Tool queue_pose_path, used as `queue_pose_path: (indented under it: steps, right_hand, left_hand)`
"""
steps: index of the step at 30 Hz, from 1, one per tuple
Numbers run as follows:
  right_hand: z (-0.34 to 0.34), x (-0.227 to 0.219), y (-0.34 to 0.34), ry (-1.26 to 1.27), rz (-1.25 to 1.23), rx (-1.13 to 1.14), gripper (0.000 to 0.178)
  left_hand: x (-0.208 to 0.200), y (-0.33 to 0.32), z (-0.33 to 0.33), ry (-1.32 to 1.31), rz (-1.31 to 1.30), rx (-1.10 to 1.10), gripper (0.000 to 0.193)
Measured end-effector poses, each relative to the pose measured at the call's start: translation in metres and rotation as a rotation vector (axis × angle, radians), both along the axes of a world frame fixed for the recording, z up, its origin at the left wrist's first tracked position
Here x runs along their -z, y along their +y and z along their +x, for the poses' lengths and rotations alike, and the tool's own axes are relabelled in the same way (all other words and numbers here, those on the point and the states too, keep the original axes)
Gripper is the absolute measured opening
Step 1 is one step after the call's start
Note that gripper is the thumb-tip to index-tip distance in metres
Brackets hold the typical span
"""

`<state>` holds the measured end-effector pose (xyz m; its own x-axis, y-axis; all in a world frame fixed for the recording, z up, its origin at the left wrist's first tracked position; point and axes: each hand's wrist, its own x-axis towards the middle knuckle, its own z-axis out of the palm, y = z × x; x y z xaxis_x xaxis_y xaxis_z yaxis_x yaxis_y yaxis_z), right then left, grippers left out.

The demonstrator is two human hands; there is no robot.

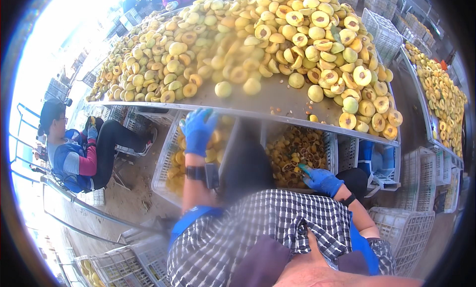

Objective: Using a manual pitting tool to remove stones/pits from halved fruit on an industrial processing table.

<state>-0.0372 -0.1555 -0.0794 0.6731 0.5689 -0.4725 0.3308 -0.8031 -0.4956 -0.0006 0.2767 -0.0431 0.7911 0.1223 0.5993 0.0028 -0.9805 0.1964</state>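
Halved yellow peaches (pixel 218 31) lie heaped on the metal table (pixel 277 98) in front of me. My left hand (pixel 198 132), in a blue glove, is raised at the table's near edge with its fingers apart; no fruit shows in it. Below it stands a white crate (pixel 161 175) holding peach halves (pixel 215 145). My right hand (pixel 323 182), also gloved in blue, is closed around a small thin tool (pixel 302 167) with a greenish end, whose kind is unclear. It hangs over a second crate (pixel 331 150) of darker, brownish fruit pieces and pits (pixel 292 155).
A person (pixel 69 148) in a blue apron sits at the left, holding fruit. White plastic crates (pixel 404 232) are stacked at the right and lower left. Another table of peach halves (pixel 439 91) stands at the far right. A metal rail (pixel 99 212) runs along the left.
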Motion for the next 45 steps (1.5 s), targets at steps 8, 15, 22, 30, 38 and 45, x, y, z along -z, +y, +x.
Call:
queue_pose_path:
  steps: [8, 15, 22, 30, 38, 45]
  right_hand:
    - [0.013, 0.069, -0.006, -0.166, 0.202, -0.016, 0.046]
    - [0.014, 0.08, -0.021, -0.234, 0.279, -0.024, 0.042]
    - [0.019, 0.079, -0.018, -0.14, 0.24, -0.067, 0.051]
    - [0.026, 0.106, -0.014, -0.094, 0.177, -0.082, 0.057]
    - [0.02, 0.047, -0.003, -0.122, 0.497, 0.107, 0.051]
    - [0.022, 0.027, -0.004, -0.186, 0.449, 0.078, 0.054]
  left_hand:
    - [-0.009, -0.066, 0.134, 0.006, -0.271, 0.324, 0.037]
    - [-0.009, -0.088, 0.164, 0.5, 0.206, 0.156, 0.035]
    - [-0.058, -0.056, 0.198, 0.283, 0.08, 0.082, 0.041]
    - [0.006, -0.072, 0.26, 0.456, -0.154, 0.04, 0.049]
    - [-0.002, -0.105, 0.169, 0.621, -0.185, 0.42, 0.052]
    - [-0.038, -0.156, 0.097, 0.25, -2.403, 0.653, 0.042]
